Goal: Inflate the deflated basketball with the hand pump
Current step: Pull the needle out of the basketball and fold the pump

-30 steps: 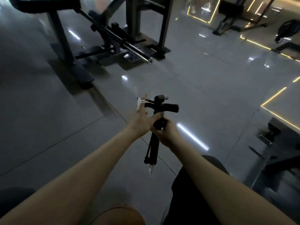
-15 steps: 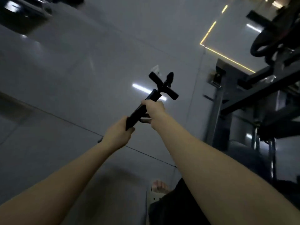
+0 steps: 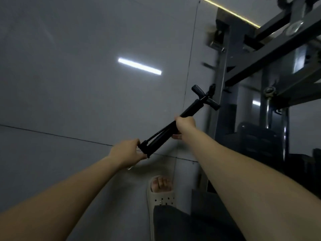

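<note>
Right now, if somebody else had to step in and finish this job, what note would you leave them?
Left hand: grips the lower end of the black hand pump.
Right hand: grips the pump's barrel about midway. The T-handle points up and away, with neither hand on it.
Where: the pump is held in the air over the tiled floor, beside a gym machine frame.
Done: the pump is in hand.
Left: the basketball is not in view. Find it, connect the pump to its valve, then pump it up.
</note>
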### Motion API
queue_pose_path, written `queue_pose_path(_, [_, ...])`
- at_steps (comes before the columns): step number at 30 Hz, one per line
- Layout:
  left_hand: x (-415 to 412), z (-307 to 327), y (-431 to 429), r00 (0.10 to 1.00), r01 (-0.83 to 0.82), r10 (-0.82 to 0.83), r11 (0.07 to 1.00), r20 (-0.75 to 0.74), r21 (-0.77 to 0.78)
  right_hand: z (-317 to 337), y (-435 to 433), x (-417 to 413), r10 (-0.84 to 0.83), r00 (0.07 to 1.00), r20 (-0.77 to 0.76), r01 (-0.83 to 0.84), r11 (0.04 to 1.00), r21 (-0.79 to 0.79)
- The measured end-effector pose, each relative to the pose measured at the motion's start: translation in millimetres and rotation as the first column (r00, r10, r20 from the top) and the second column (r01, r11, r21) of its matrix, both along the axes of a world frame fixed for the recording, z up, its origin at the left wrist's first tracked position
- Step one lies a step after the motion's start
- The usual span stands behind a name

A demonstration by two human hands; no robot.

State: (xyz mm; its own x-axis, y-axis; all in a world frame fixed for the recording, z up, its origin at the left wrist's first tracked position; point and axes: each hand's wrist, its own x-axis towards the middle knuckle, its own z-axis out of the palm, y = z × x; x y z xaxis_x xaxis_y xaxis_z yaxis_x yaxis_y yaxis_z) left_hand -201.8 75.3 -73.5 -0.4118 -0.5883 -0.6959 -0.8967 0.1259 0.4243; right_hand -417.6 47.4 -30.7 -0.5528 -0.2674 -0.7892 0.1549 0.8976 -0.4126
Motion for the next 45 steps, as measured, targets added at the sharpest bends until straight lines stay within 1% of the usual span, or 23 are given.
queue_pose_path(1, [1.0, -9.1, 3.0, 0.997, -0.073, 0.074, 0.996, -0.021, 0.058, -11.2, -5.2, 2.1, 0.041, 0.999, -0.016, -0.041, 0.999, 0.017])
queue_pose_path(2, [2.1, -22.2, 6.2, 0.979, -0.192, 0.2, 0.972, -0.05, 0.139, -27.1, -11.9, 9.0, 0.089, 0.996, -0.032, -0.088, 0.996, 0.029])
queue_pose_path(4, [-2.9, -35.4, 12.7, 0.891, -0.391, 0.438, 0.874, -0.12, 0.289, -46.7, -23.4, 19.4, 0.187, 0.98, -0.069, -0.186, 0.982, 0.023])
queue_pose_path(7, [-8.5, -62.6, 16.2, 0.818, -0.486, 0.549, 0.819, -0.171, 0.304, -80.3, -39.5, 34.8, 0.305, 0.947, -0.101, -0.305, 0.952, 0.009])
queue_pose_path(10, [-11.4, -77.2, 13.7, 0.748, -0.588, 0.653, 0.735, -0.117, 0.339, -101.0, -50.2, 42.6, 0.395, 0.911, -0.119, -0.396, 0.918, 0.015])
queue_pose_path(12, [-13.5, -84.3, 10.1, 0.744, -0.599, 0.662, 0.721, -0.091, 0.349, -108.2, -57.5, 44.0, 0.466, 0.872, -0.152, -0.472, 0.882, -0.003])
queue_pose_path(14, [-15.4, -89.5, 10.5, 0.788, -0.544, 0.609, 0.757, -0.09, 0.361, -113.4, -61.1, 44.2, 0.529, 0.827, -0.191, -0.541, 0.841, -0.017])
queue_pose_path(16, [-16.6, -90.2, 11.5, 0.813, -0.534, 0.58, 0.782, -0.06, 0.322, -114.0, -62.2, 47.1, 0.569, 0.8, -0.192, -0.585, 0.811, -0.032])
queue_pose_path(19, [-14.0, -86.2, 12.0, 0.766, -0.592, 0.642, 0.727, -0.037, 0.348, -107.1, -54.9, 55.1, 0.599, 0.79, -0.13, -0.607, 0.794, -0.03])
queue_pose_path(23, [5.5, -67.3, 13.2, 0.747, -0.608, 0.665, 0.68, 0.005, 0.41, -92.8, -30.2, 70.9, 0.622, 0.782, -0.028, -0.622, 0.783, 0.021])
queue_pose_path(26, [36.3, -31.0, 28.0, 0.681, -0.665, 0.732, 0.603, 0.028, 0.44, -72.8, 9.7, 93.9, 0.569, 0.822, 0.002, -0.569, 0.821, 0.037])
queue_pose_path(28, [66.6, 4.0, 47.8, 0.655, -0.695, 0.755, 0.58, 0.042, 0.425, -48.7, 52.1, 116.5, 0.585, 0.809, 0.046, -0.587, 0.808, 0.049])
queue_pose_path(30, [98.7, 35.8, 76.4, 0.62, -0.734, 0.783, 0.553, 0.056, 0.394, -25.7, 107.3, 141.3, 0.605, 0.779, 0.163, -0.623, 0.776, 0.1])
queue_pose_path(32, [136.8, 63.8, 116.8, 0.633, -0.746, 0.768, 0.573, 0.095, 0.341, 1.5, 167.5, 165.6, 0.592, 0.747, 0.302, -0.651, 0.743, 0.156])
queue_pose_path(34, [172.3, 86.3, 164.1, 0.652, -0.746, 0.737, 0.584, 0.175, 0.319, 24.4, 220.4, 186.5, 0.539, 0.736, 0.409, -0.647, 0.738, 0.191])
queue_pose_path(36, [200.1, 103.8, 207.9, 0.66, -0.748, 0.692, 0.569, 0.293, 0.341, 41.5, 262.8, 203.3, 0.445, 0.779, 0.443, -0.586, 0.767, 0.26])
queue_pose_path(37, [207.8, 107.0, 224.6, 0.64, -0.766, 0.682, 0.531, 0.354, 0.362, 42.9, 278.6, 208.1, 0.423, 0.8, 0.425, -0.565, 0.769, 0.298])
queue_pose_path(38, [213.2, 111.4, 241.2, 0.594, -0.799, 0.685, 0.442, 0.422, 0.407, 46.0, 294.3, 214.2, 0.406, 0.819, 0.405, -0.548, 0.761, 0.346])
queue_pose_path(41, [209.6, 125.3, 270.5, 0.429, -0.833, 0.663, 0.028, 0.613, 0.553, 48.2, 326.0, 233.1, 0.319, 0.878, 0.356, -0.465, 0.743, 0.48])
queue_pose_path(42, [204.8, 124.4, 277.1, 0.382, -0.818, 0.669, -0.076, 0.638, 0.57, 45.6, 333.4, 235.6, 0.313, 0.89, 0.332, -0.446, 0.751, 0.487])
queue_pose_path(43, [199.8, 119.9, 280.5, 0.332, -0.809, 0.697, -0.136, 0.636, 0.571, 42.9, 337.8, 236.4, 0.315, 0.892, 0.325, -0.442, 0.756, 0.483])
queue_pose_path(44, [192.9, 118.3, 281.2, 0.302, -0.815, 0.732, -0.134, 0.611, 0.563, 41.0, 340.9, 234.9, 0.317, 0.892, 0.321, -0.441, 0.764, 0.471])
queue_pose_path(45, [188.7, 112.5, 279.2, 0.298, -0.831, 0.775, -0.076, 0.557, 0.551, 40.0, 336.9, 233.3, 0.339, 0.887, 0.313, -0.451, 0.78, 0.434])
